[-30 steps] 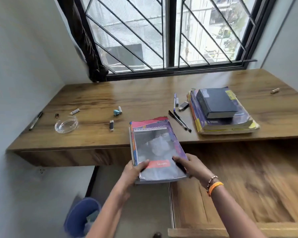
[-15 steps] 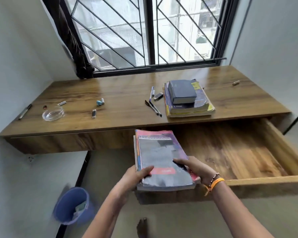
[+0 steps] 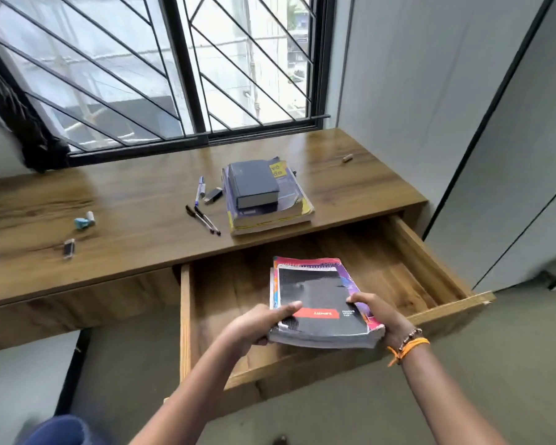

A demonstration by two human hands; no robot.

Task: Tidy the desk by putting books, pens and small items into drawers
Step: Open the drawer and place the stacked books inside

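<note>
From the head view, the stack of notebooks [image 3: 321, 303] is held by both hands over the open drawer [image 3: 430, 268]: the left hand [image 3: 257, 326] has its grip closed on the near left corner, thumb lying across the black cover, and the right hand [image 3: 379, 316] has its grip closed on the near right edge, fingers curled over the top. A second ago the same stack was half on the bench [image 3: 142, 213], its far end resting on the wood; half a second ago it was off the edge, at the drawer's left front corner. Now it has travelled right and forward so that it hangs squarely above the drawer's bare floor, still lifted and seemingly not yet touching down. That suggests the first batch of books is nearly stowed, and lowering and letting go is probably what remains for it. Left on the bench are a pile of books [image 3: 264, 194] topped by a dark thick one, several pens [image 3: 203, 216] just beside that pile, a blue eraser-like piece [image 3: 84, 221], a small dark item [image 3: 68, 247] nearer the front edge, and a tiny brown object [image 3: 347, 158] far right.
</note>
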